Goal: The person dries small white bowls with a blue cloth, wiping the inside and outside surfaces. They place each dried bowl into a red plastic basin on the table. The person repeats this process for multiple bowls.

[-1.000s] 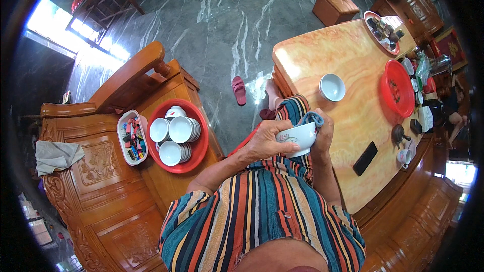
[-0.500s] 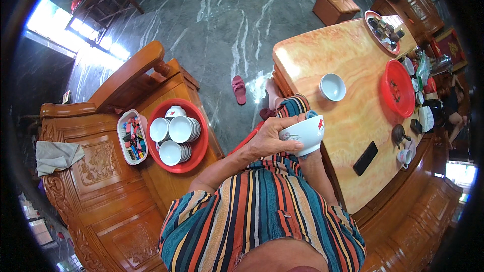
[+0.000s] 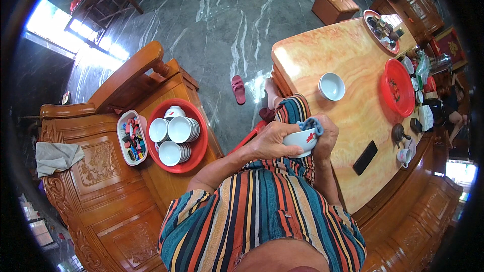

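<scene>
In front of my body, my left hand (image 3: 271, 140) grips a white bowl (image 3: 298, 147) with a red flower pattern, tilted in the air. My right hand (image 3: 327, 135) is closed on a blue-grey cloth (image 3: 309, 125), pressed at the bowl's rim. Part of the bowl is hidden behind my fingers. Beyond it, another white bowl (image 3: 331, 86) stands upright on the marble-topped table (image 3: 312, 55). To my left, several stacks of white bowls (image 3: 170, 153) lie in a red basin (image 3: 203, 136) on the wooden bench.
A white basket (image 3: 122, 143) of small colourful items stands beside the basin. The table also carries a phone (image 3: 365, 158), a red bowl-shaped basin (image 3: 388, 88), a mug (image 3: 404, 156) and a tray (image 3: 369, 19). A pink slipper (image 3: 238, 89) lies on the floor. Another person sits at far right.
The bowl has come down to the left and turned between my hands. My right hand, mostly hidden behind it before, now shows at its right side with the cloth over the rim.
</scene>
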The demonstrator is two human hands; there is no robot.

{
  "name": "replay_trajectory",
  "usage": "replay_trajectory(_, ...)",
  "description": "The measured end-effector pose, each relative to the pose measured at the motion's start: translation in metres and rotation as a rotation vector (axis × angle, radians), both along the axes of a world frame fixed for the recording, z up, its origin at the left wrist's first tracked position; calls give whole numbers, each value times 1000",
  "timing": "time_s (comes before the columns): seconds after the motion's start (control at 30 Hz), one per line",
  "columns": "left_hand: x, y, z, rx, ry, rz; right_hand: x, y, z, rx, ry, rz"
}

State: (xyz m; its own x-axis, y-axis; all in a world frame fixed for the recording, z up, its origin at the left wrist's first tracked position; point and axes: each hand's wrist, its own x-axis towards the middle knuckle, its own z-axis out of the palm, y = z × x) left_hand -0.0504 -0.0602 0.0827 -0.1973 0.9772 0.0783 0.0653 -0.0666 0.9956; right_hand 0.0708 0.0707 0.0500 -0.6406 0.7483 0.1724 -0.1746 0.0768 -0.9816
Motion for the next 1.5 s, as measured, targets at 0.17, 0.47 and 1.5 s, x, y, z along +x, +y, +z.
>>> replay_trajectory(0.17,13,3,-12,102,264,130,-6,-12,16,609,-67,-20)
replay_trajectory(0.47,2,-7,-4,-37,-78,101,-5,9,3,-115,-23,117)
replay_trajectory(1.5,0,1,-11,1,66,34,-3,2,1,32,-4,40)
